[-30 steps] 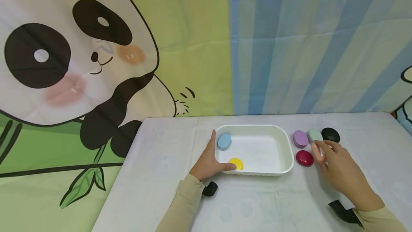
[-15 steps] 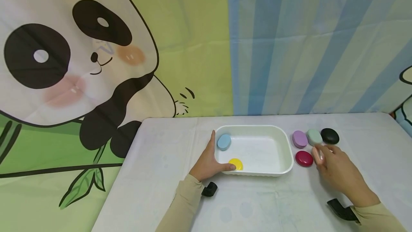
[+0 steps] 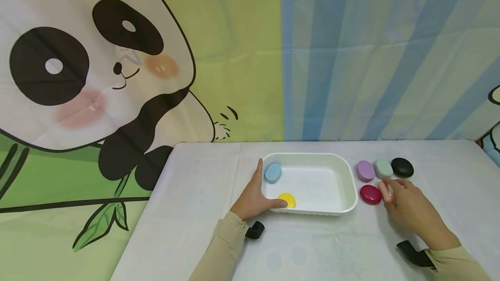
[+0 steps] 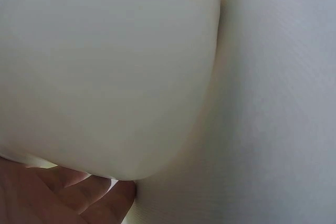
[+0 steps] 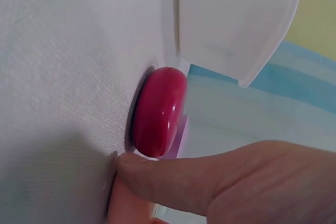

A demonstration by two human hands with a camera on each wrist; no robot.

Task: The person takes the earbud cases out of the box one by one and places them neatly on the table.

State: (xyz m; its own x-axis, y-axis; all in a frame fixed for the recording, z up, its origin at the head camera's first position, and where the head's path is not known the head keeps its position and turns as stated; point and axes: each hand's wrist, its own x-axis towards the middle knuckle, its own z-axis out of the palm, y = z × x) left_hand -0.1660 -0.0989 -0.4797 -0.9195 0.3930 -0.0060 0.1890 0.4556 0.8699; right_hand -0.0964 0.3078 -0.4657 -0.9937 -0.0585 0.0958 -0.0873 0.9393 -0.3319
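We see a tray (image 3: 318,183) on the table (image 3: 312,250), one piece (image 3: 273,172) inside at ten o'clock, a second piece (image 3: 287,198) at eight, five more pieces (image 3: 383,168) outside at three.

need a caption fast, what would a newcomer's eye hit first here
Probably the huge printed panda on the backdrop's left. Next, the white tray touched by the left hand, then the glossy red piece right of it, beside the peach piece the right hand pinches.

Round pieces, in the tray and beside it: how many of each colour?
Blue piece: 1, in the tray
Yellow piece: 1, in the tray
Purple piece: 1
Pale green piece: 1
Black piece: 1
Red piece: 1
Peach piece: 1, in the right hand
Total: 7
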